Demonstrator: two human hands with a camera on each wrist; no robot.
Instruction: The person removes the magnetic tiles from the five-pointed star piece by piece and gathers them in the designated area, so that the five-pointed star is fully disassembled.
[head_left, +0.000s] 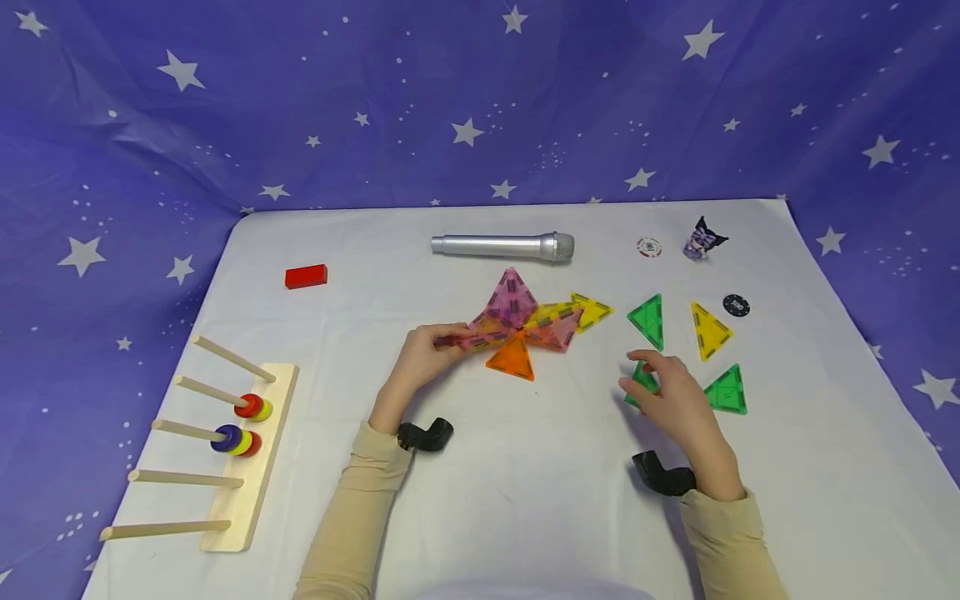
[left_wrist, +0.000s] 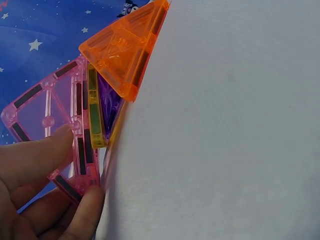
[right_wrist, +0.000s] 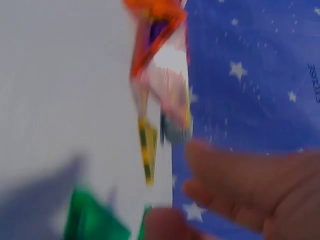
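Observation:
My left hand [head_left: 429, 357] pinches a translucent pink magnetic tile [left_wrist: 42, 107] between thumb and fingers. This tile is at the left side of a star-like build of triangular magnetic tiles. Pink [head_left: 512, 298], yellow [head_left: 557, 313] and orange [head_left: 512, 360] tiles stick out from its middle, and a purple piece [left_wrist: 108, 102] shows within it in the left wrist view. My right hand [head_left: 672, 402] hovers with thumb and fingers apart over a green triangular tile [head_left: 641, 387], which it partly covers. That green tile looks blurred in the right wrist view.
Beside the right hand lie green tiles [head_left: 651, 321] [head_left: 729, 390] and a yellow tile [head_left: 708, 331]. Farther back are a silver microphone [head_left: 495, 247], poker chips [head_left: 736, 306] and a small figurine [head_left: 702, 242]. A red block [head_left: 306, 277] and a wooden peg rack [head_left: 258, 467] stand left.

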